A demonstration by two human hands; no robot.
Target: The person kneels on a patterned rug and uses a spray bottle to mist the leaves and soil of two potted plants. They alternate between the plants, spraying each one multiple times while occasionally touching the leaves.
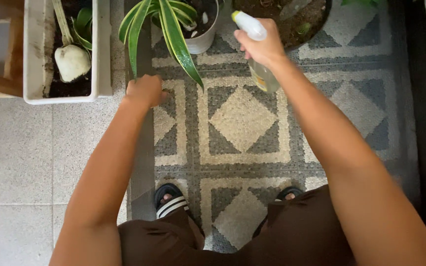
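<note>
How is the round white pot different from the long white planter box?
The round white pot is a small cylinder; the rectangular white planter is long and boxy. The pot holds a plant with striped green leaves that droop over its rim; the planter holds a pale bulb on dark soil. The pot looks cleaner, while the planter's wall is smudged. Both are white and hold soil.

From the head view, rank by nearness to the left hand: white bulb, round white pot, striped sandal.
From the left hand:
1. White bulb, to its left in the rectangular planter.
2. Round white pot, up and right.
3. Striped sandal, far below, by the feet.
</note>
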